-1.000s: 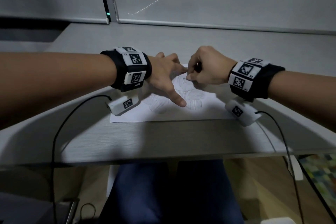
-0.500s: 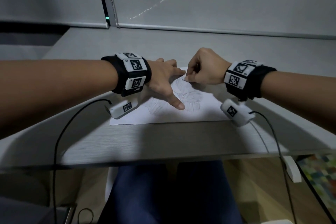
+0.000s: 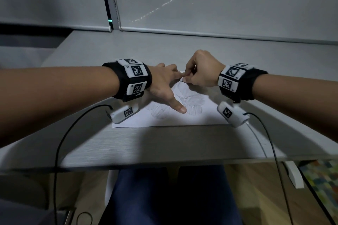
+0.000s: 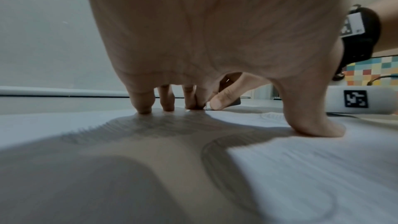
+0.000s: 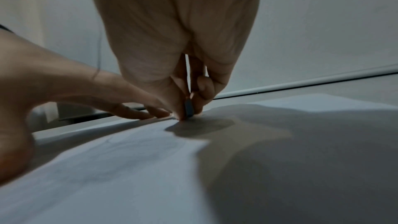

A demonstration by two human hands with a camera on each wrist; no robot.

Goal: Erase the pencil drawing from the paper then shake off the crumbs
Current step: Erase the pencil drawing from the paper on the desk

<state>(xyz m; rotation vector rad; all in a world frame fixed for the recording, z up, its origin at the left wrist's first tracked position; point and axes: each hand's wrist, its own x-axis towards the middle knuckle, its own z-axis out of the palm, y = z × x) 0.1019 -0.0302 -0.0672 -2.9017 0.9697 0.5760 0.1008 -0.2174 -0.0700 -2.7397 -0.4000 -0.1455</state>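
right grip [image 5: 189, 108]: pinching a small dark eraser [image 5: 189, 108] between thumb and curled fingers, edge down on the paper [image 3: 206, 117] near its far edge, just beside the left fingertips [image 4: 143, 108].
left grip [image 3: 164, 86]: holding nothing, lying spread with straight fingers and thumb pressing the sheet flat on the bench [image 3: 164, 144].
paper: lying near the front edge of the bench, between the two wrists; far margin partly hidden behind the hands.
pencil drawing [image 3: 193, 104]: showing as faint hatched, rounded shapes across the middle of the sheet; most of it looking untouched, so judging the erasing as barely begun.
crumbs: not making any out; too small or too dim to tell.

handling notes, as judgement:
- keeping strokes short and running away from the pinning fingers, so as not to buckle the sheet.
- pressing lightly on hatched areas, more firmly on outlines.
- moving the pinning hand along to stay beside the patch being rubbed.
- risking a crease or tear at the far edge if rubbing toward unsupported paper.
- leaving the shaking until no marks remain.
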